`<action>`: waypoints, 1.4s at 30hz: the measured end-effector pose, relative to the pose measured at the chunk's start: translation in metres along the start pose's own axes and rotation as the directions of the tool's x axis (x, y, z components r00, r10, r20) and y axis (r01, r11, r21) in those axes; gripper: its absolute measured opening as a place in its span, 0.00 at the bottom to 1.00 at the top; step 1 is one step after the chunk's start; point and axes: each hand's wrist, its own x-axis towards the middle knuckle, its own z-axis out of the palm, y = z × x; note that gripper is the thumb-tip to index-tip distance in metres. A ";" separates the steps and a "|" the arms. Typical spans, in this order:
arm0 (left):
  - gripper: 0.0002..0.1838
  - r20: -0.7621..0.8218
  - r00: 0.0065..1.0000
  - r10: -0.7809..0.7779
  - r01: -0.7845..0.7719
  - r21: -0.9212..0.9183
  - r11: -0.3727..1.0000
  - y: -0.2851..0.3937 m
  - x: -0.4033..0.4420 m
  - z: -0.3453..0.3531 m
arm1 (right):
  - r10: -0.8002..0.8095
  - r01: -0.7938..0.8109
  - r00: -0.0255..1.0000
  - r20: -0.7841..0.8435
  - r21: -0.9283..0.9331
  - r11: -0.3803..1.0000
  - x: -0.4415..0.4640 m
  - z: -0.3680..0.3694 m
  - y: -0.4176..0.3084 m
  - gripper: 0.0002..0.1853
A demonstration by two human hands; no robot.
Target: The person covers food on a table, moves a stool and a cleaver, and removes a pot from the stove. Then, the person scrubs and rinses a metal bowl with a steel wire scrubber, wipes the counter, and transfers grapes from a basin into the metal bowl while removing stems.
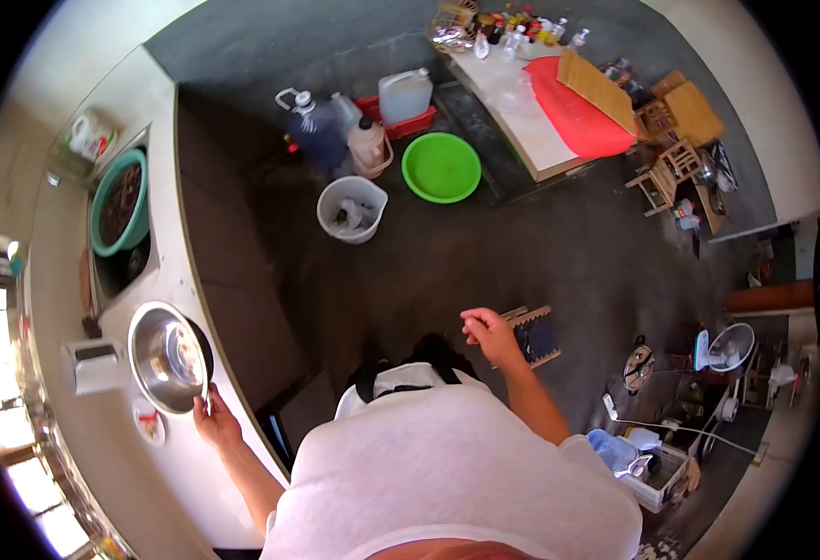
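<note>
Two hands show in the head view, well apart. The left hand (218,425) grips the rim of a shiny metal basin (162,359) on the side nearest the person, at the counter (195,490). The right hand (489,334) hangs over the floor with its fingers bent inward; nothing shows in it, but how tightly it closes cannot be told. In this view it appears just beside a low wooden-framed item (534,336).

The basin's mouth looks tilted, and whether its base rests on the counter is unclear. With only one hand on its rim, it could swing or slip if the pinch loosens; a careless turn could also knock the white box (95,366) just beside it or catch the small red-and-white dish (148,422) near the left hand.

The counter's front edge runs close along the basin's right side, so a slide that way would likely send it to the floor. Toward the far end, the sink (153,233) and the teal basin (144,191) in it limit movement. The roomiest stretch seems to be the dark floor (410,271) ahead of the person, bounded by the white bucket (340,227) and green basin (441,168) farther off.
</note>
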 end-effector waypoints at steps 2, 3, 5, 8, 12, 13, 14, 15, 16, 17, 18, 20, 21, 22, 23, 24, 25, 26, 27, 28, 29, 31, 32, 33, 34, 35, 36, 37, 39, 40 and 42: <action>0.12 0.041 0.999 -0.018 0.019 -0.018 1.000 -0.006 0.008 0.009 | 0.039 -0.038 0.999 0.012 -0.064 0.997 0.006 0.000 -0.004 0.11; 0.13 0.000 1.000 -0.010 0.010 -0.005 1.000 -0.012 0.004 0.020 | 0.064 -0.062 0.998 0.022 -0.050 0.997 0.012 -0.002 -0.006 0.10; 0.15 0.022 0.999 -0.025 0.026 -0.006 1.000 -0.023 0.004 0.027 | 0.038 -0.037 0.999 0.016 -0.052 0.998 0.024 -0.008 -0.008 0.10; 0.14 0.064 0.997 -0.037 0.038 -0.006 0.999 -0.045 0.005 0.037 | 0.000 0.001 0.999 0.033 -0.049 0.999 0.046 -0.026 -0.013 0.11; 0.11 0.040 0.999 0.028 -0.028 0.008 1.000 -0.077 -0.007 0.057 | 0.015 -0.011 0.999 0.035 -0.112 0.994 0.067 -0.062 -0.021 0.11; 0.11 0.069 0.997 0.031 -0.031 0.004 1.000 -0.084 -0.009 0.058 | 0.009 -0.009 1.000 0.002 -0.102 0.995 0.070 -0.072 -0.025 0.11; 0.12 0.045 0.999 0.003 -0.006 0.075 0.997 -0.090 -0.013 0.061 | -0.001 -0.001 1.000 -0.027 -0.092 0.996 0.076 -0.080 -0.027 0.11; 0.12 0.015 1.000 0.000 -0.002 0.086 0.996 -0.094 -0.021 0.067 | 0.004 -0.001 1.000 0.028 -0.102 0.995 0.081 -0.087 -0.029 0.11; 0.12 0.007 1.000 0.006 -0.007 0.102 0.995 -0.100 -0.030 0.075 | 0.027 -0.027 1.000 0.000 -0.092 0.995 0.084 -0.094 -0.029 0.10; 0.12 -0.040 0.999 0.020 -0.017 0.091 0.996 -0.105 -0.037 0.081 | 0.053 -0.055 0.998 -0.034 -0.082 0.995 0.086 -0.102 -0.027 0.10; 0.12 -0.086 0.996 0.032 -0.025 0.078 0.997 -0.111 -0.043 0.087 | 0.058 -0.058 0.998 0.004 -0.093 0.994 0.090 -0.109 -0.026 0.10; 0.11 -0.105 0.993 0.051 -0.044 0.069 0.997 -0.120 -0.053 0.093 | 0.052 -0.051 0.999 0.007 -0.132 0.990 0.100 -0.119 -0.025 0.10; 0.11 -0.122 0.989 0.080 -0.071 0.076 0.995 -0.125 -0.063 0.101 | 0.090 -0.088 0.996 0.020 -0.115 0.990 0.104 -0.122 -0.029 0.10; 0.11 -0.047 0.999 0.027 -0.026 0.019 0.999 -0.128 -0.057 0.089 | 0.088 -0.076 0.993 0.081 -0.139 0.987 0.110 -0.125 -0.032 0.10; 0.10 -0.095 0.995 0.017 -0.016 0.011 1.000 -0.132 -0.057 0.084 | 0.085 -0.075 0.995 0.055 -0.164 0.984 0.118 -0.126 -0.034 0.10; 0.10 -0.130 0.991 0.037 -0.046 -0.062 0.997 -0.136 -0.062 0.087 | 0.078 -0.068 0.996 0.042 -0.191 0.979 0.125 -0.127 -0.036 0.10; 0.09 -0.180 0.981 0.072 -0.086 -0.076 0.993 -0.138 -0.066 0.088 | 0.077 -0.062 0.995 0.071 -0.195 0.979 0.135 -0.129 -0.037 0.10; 0.10 -0.251 0.963 0.093 -0.097 -0.004 0.995 -0.139 -0.070 0.087 | 0.073 -0.051 0.992 0.105 -0.196 0.979 0.148 -0.130 -0.037 0.10; 0.11 -0.266 0.959 0.098 -0.108 -0.024 0.994 -0.139 -0.069 0.081 | 0.071 -0.045 0.991 0.116 -0.213 0.976 0.159 -0.131 -0.036 0.11; 0.11 -0.278 0.954 0.108 -0.119 -0.024 0.993 -0.138 -0.068 0.076 | 0.066 -0.037 0.990 0.121 -0.229 0.973 0.174 -0.129 -0.037 0.11; 0.11 -0.309 0.942 0.133 -0.148 -0.027 0.989 -0.135 -0.071 0.080 | 0.056 -0.006 0.979 0.198 -0.246 0.969 0.187 -0.121 -0.043 0.11; 0.09 -0.362 0.918 0.164 -0.188 -0.032 0.982 -0.129 -0.067 0.081 | 0.075 -0.021 0.979 0.189 -0.271 0.962 0.208 -0.102 -0.054 0.11; 0.08 -0.395 0.902 0.175 -0.207 -0.038 0.978 -0.126 -0.063 0.081 | 0.070 -0.002 0.971 0.229 -0.281 0.960 0.219 -0.093 -0.056 0.11; 0.08 -0.423 0.886 0.187 -0.230 -0.052 0.972 -0.122 -0.059 0.077 | 0.087 -0.027 0.971 0.222 -0.261 0.965 0.228 -0.084 -0.060 0.11; 0.08 -0.446 0.874 0.196 -0.256 -0.079 0.963 -0.118 -0.053 0.075 | 0.102 -0.047 0.971 0.217 -0.245 0.968 0.238 -0.069 -0.069 0.11; 0.08 -0.453 0.868 0.204 -0.272 -0.088 0.958 -0.113 -0.049 0.070 | 0.106 -0.037 0.962 0.252 -0.263 0.964 0.244 -0.055 -0.077 0.11; 0.08 -0.463 0.861 0.211 -0.284 -0.092 0.954 -0.108 -0.046 0.064 | 0.104 -0.020 0.954 0.283 -0.285 0.958 0.250 -0.041 -0.082 0.11; 0.09 -0.473 0.856 0.209 -0.301 -0.128 0.945 -0.100 -0.042 0.056 | 0.098 0.010 0.941 0.324 -0.315 0.949 0.254 -0.025 -0.081 0.11; 0.08 -0.523 0.823 0.223 -0.350 -0.157 0.924 -0.095 -0.039 0.046 | 0.100 0.068 0.907 0.408 -0.377 0.924 0.276 0.000 -0.087 0.11; 0.08 -0.546 0.806 0.229 -0.375 -0.172 0.911 -0.091 -0.037 0.042 | 0.091 0.099 0.892 0.443 -0.387 0.917 0.286 0.015 -0.091 0.11; 0.08 -0.578 0.779 0.244 -0.413 -0.180 0.893 -0.089 -0.034 0.033 | 0.097 0.123 0.854 0.511 -0.379 0.917 0.301 0.042 -0.098 0.10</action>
